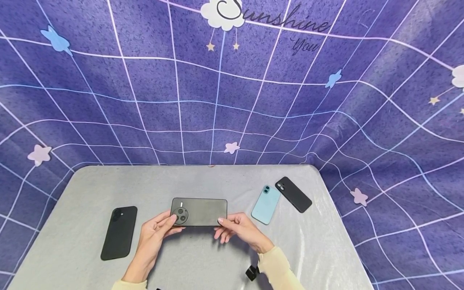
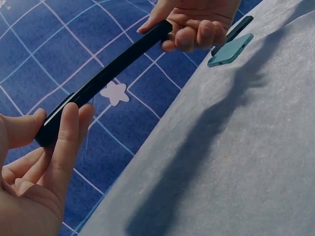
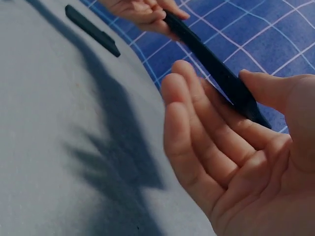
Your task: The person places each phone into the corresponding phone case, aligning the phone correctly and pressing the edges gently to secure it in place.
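Both hands hold a dark grey phone (image 1: pixel 204 212) sideways above the table, its round camera module facing up. At the camera end, my left hand (image 1: pixel 154 231) pinches it between thumb and fingers. The right hand (image 1: pixel 242 230) pinches the opposite end, thumb on top, with its other fingers loosely bent below. Edge-on in both wrist views, the phone (image 2: pixel 106 78) looks like a thin dark bar. A light blue phone (image 1: pixel 266 205) lies to the right of my right hand, and a black phone or case (image 1: pixel 119 233) lies left of my left hand.
A black phone case or phone (image 1: pixel 293 194) lies angled at the back right, close to the light blue one. The grey cloth-covered table (image 1: pixel 188 257) ends at a purple gridded curtain (image 1: pixel 195 88). Near the right sleeve sits a small black object (image 1: pixel 251 273), its kind unclear.
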`<control>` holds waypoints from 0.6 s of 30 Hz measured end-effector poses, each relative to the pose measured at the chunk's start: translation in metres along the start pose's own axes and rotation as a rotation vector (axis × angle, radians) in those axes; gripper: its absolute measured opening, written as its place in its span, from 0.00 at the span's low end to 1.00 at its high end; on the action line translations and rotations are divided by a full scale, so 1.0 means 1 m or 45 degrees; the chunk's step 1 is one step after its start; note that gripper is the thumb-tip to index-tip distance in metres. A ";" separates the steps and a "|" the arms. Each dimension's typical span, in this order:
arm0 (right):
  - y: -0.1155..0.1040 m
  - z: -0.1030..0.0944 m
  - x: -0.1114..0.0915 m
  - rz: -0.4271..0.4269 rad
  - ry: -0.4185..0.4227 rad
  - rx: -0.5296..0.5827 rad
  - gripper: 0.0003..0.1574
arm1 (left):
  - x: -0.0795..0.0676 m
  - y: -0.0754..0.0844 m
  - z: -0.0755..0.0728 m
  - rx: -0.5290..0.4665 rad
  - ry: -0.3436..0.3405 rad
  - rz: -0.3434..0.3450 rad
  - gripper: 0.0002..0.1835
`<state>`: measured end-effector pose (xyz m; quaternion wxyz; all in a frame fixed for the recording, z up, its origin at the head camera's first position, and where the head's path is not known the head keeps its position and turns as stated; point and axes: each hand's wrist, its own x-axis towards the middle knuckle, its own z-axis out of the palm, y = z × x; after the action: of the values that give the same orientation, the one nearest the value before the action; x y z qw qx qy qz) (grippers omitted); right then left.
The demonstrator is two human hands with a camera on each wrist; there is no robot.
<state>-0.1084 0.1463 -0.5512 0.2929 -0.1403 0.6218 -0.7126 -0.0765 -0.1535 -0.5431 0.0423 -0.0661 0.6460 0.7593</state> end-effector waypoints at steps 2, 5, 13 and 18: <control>0.000 0.000 0.000 -0.006 -0.010 -0.021 0.32 | -0.001 0.000 0.000 -0.004 0.006 0.000 0.30; 0.000 0.001 0.001 -0.037 0.005 -0.043 0.33 | -0.001 0.000 0.001 -0.012 0.013 -0.001 0.30; -0.002 0.003 0.004 -0.078 0.079 -0.019 0.35 | -0.002 0.003 0.003 0.007 0.020 0.007 0.31; -0.002 0.003 0.005 -0.073 0.119 -0.018 0.29 | -0.002 0.004 0.003 0.002 0.015 0.011 0.31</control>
<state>-0.1106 0.1411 -0.5492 0.2420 -0.1266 0.6356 -0.7221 -0.0751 -0.1513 -0.5388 0.0353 -0.0678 0.6472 0.7585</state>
